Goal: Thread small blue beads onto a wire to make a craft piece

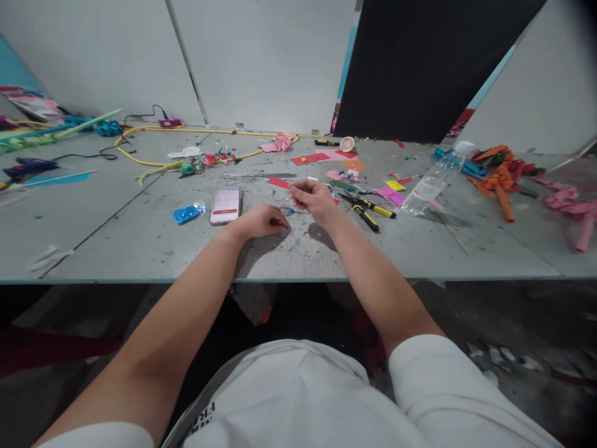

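My left hand (262,222) rests on the grey table (140,242), fingers curled and pinched on a small blue thing I cannot make out near its fingertips. My right hand (313,198) hovers just beyond it, fingers pinched together on something thin and pale, too small to name. A smartphone (226,206) lies to the left of my left hand. Yellow-and-black pliers (368,211) lie just right of my right hand.
A clear plastic bottle (431,182) lies on its side at the right, orange paper rolls (501,180) and pink paper rolls (571,208) beyond it. A blue packet (187,213), coloured paper scraps (310,158), a yellow cable (186,132) and green sticks (56,132) litter the table.
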The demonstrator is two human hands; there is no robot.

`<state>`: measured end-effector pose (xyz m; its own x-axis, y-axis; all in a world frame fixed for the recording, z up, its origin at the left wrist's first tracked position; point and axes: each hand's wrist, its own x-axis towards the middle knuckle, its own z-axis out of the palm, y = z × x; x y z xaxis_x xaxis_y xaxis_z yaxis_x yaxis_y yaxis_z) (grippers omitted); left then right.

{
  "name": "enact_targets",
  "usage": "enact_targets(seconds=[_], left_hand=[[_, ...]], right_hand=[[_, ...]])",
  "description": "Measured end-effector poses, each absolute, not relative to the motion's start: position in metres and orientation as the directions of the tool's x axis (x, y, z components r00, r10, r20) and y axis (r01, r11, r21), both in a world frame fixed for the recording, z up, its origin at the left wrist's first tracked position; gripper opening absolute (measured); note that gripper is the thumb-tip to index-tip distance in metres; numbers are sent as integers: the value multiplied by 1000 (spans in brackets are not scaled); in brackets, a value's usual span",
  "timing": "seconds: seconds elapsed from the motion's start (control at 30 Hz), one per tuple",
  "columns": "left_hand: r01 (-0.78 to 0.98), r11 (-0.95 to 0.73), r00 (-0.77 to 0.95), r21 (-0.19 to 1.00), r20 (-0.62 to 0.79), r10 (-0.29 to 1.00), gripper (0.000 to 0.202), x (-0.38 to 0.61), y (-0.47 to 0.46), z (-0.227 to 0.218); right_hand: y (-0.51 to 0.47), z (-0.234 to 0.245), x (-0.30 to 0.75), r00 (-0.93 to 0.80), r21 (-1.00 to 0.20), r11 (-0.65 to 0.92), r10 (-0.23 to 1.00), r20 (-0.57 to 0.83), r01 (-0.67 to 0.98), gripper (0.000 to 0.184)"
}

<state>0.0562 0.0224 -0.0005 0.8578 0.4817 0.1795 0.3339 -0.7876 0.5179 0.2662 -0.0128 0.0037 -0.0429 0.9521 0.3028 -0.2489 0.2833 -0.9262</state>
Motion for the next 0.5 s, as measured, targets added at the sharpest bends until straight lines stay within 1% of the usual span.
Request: enact_targets(seconds=[0.1,0.17,0.27,0.37,0.43,0.5], left_hand=[[302,-789,853,535,218,474,17,58,24,-2],[276,-775,828,568,269,492,15,60,23,1],[203,-691,721,694,371,585,16,62,18,7],[40,-534,540,844,432,722,24,62,12,13],[-74,-456,447,887,438,780,28,61,10,14],[-166,-400,406,901,432,805,28,61,9,14]], right_hand=[[-14,5,266,-51,-928,295,948,314,-227,62],[-16,7,266,-49,-926,306,945,324,-222,62],[-18,8,266,7,-916,349,935,354,-198,61],[-22,9,265,56,-898,420,907,417,-132,63],[-27,9,262,45,-881,467,884,465,-78,64],[-33,9,257,4,-860,509,860,509,-21,62]])
